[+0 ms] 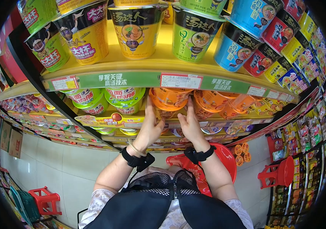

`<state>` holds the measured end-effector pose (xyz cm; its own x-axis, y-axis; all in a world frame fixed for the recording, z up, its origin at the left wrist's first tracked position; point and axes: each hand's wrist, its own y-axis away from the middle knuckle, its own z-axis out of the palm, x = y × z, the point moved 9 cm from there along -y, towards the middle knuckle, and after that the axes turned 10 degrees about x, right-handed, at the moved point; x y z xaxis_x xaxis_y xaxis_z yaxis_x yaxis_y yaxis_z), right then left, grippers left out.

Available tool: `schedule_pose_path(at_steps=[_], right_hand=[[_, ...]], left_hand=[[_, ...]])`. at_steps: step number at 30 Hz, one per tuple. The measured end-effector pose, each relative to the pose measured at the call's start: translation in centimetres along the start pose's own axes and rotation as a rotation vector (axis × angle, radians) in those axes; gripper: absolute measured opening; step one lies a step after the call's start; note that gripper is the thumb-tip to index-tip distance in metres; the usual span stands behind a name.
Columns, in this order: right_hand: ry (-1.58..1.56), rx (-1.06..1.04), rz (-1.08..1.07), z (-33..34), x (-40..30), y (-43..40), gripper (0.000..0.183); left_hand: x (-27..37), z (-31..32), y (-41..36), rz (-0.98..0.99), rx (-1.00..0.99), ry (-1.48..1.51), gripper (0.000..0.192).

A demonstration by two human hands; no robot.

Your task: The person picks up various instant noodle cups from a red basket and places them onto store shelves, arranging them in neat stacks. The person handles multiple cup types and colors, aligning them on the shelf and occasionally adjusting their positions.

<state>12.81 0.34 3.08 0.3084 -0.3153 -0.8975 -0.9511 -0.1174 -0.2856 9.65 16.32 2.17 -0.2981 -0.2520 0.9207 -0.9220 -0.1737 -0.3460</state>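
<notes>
Two stacked orange instant noodle tubs [169, 98] sit on the shelf under the green price rail [140, 79]. My left hand [151, 126] lies along their left side, fingers pointing into the shelf. Against the right side rests my right hand [191, 123], its thumb in front of the lower tub. The tips of my fingers are partly hidden by the tubs and the rail. More orange tubs [213, 100] stand just right of my right hand. Green-lidded noodle tubs [124, 97] are stacked to the left of my left hand.
Tall noodle cups [137, 34] line the yellow shelf [111, 61] above. A red plastic stool [223, 154] stands close to my right arm, with several orange tubs [241, 153] on the floor beside it. Other red stools [45, 200] and a green basket [26, 204] are farther off.
</notes>
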Motion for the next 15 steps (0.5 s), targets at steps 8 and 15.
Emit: schedule_pose_path(at_steps=[8, 15], right_hand=[[0.140, 0.032, -0.140, -0.1, 0.8, -0.2, 0.077], [0.086, 0.028, -0.135, 0.2, 1.0, 0.5, 0.077]], left_hand=[[-0.5, 0.1, 0.5, -0.001, -0.040, 0.061, 0.100], [0.1, -0.8, -0.3, -0.015, -0.071, 0.148, 0.101]])
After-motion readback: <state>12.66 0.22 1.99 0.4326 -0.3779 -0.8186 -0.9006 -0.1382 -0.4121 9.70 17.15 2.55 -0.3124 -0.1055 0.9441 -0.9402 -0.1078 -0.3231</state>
